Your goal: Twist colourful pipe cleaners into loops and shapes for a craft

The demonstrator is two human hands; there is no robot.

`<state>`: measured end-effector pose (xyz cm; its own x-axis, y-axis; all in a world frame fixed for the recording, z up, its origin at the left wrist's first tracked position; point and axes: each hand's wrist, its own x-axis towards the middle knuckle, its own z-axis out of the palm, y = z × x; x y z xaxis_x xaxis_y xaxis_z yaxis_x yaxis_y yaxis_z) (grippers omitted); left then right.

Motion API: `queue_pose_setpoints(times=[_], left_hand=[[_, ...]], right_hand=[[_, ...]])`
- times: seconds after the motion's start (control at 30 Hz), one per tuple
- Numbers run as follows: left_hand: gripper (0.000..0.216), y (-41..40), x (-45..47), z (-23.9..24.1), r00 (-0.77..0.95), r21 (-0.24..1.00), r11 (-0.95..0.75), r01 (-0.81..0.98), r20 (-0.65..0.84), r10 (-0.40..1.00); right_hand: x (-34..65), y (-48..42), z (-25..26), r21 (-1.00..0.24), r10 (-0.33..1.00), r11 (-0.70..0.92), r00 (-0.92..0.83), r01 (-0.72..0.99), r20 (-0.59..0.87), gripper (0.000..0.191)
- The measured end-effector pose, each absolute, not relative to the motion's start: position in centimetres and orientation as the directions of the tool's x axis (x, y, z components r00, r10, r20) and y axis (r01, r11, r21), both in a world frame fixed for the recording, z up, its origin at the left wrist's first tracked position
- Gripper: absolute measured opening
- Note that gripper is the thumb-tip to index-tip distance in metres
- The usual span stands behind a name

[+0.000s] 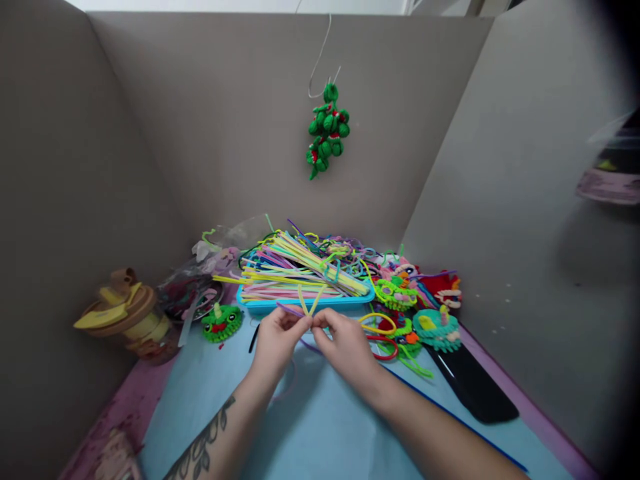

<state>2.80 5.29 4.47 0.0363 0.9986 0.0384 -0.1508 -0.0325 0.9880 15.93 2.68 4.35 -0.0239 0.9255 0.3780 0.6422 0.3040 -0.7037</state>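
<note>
Left hand and right hand meet, knuckles up, pinching V-shaped yellow stems above light-blue mat; grey panels stand on three sides

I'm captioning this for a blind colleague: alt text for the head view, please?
A person's left hand and right hand pinch a V of yellow fuzzy stems, with a purple strand at the left hand, over a light-blue mat. Behind sits a blue tray heaped with colorful stems; a green ornament hangs above.
</note>
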Motion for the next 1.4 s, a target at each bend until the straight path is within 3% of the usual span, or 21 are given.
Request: queue_pose_setpoints(times=[0.27,0.57,1.1,1.27,1.4], left_hand=[[0.031,6.4,1.6,4.6,0.021,0.962,0.116,-0.247,-0.115,0.993],[0.033,6.2,1.4,5.3,0.060,0.973,0.122,-0.198,-0.112,0.992],[0.038,6.4,0.6,5.9,0.135,0.978,0.103,-0.181,-0.079,0.988],[0.038,7.3,-1.2,6.7,0.061,0.989,0.037,-0.145,-0.028,0.998],[0.044,8.4,-4.2,7.8,-0.036,0.973,-0.012,-0.230,0.004,0.999]], right_hand=[[18.5,3.5,6.5,-0.783,0.908,0.285,0.107,0.552,0.405,0.018],[17.5,3.9,5.9,-0.866,0.985,0.171,-0.077,0.470,0.153,0.013],[17.6,3.7,6.1,-0.840,0.971,0.237,-0.102,0.488,0.215,0.016],[18.9,4.2,6.6,-0.885,0.969,0.229,-0.010,0.405,0.246,0.023],[19.8,4.3,6.9,-0.891,0.968,0.197,0.062,0.410,0.243,0.024]])
